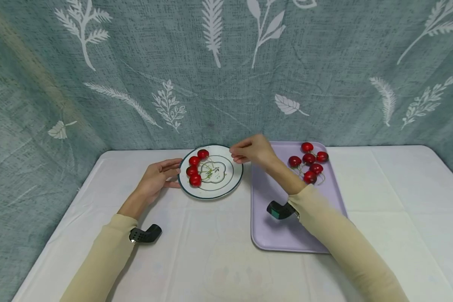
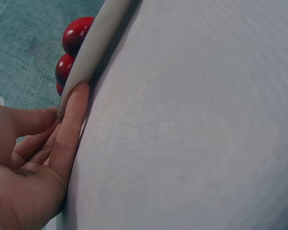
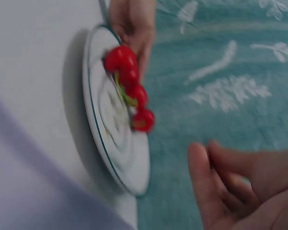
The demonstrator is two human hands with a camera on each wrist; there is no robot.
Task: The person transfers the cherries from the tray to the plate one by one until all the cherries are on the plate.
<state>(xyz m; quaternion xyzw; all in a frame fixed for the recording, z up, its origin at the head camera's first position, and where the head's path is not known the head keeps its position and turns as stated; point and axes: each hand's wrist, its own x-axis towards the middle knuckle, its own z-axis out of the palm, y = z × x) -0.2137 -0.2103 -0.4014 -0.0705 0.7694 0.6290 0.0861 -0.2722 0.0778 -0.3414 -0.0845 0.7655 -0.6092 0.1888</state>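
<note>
Beige cloth sleeves [image 1: 98,260] | left hand [image 1: 152,178] pinches blue-rimmed round white plate [image 1: 237,170] | right hand [image 1: 254,151]: fingers nearly meeting, nothing visibly held | I'd keep it level, glossy red cherries [image 1: 192,170] undisturbed

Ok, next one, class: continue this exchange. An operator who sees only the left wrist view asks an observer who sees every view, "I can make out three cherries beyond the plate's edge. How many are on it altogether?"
Observer: Four; the head view shows four cherries on the plate.
Operator: I can't see the right hand. Where is it?
Observer: By the plate's right rim, in the head view.
Operator: Are there other cherries anywhere?
Observer: Yes, six more cherries on the tray to the right of the plate.
</note>
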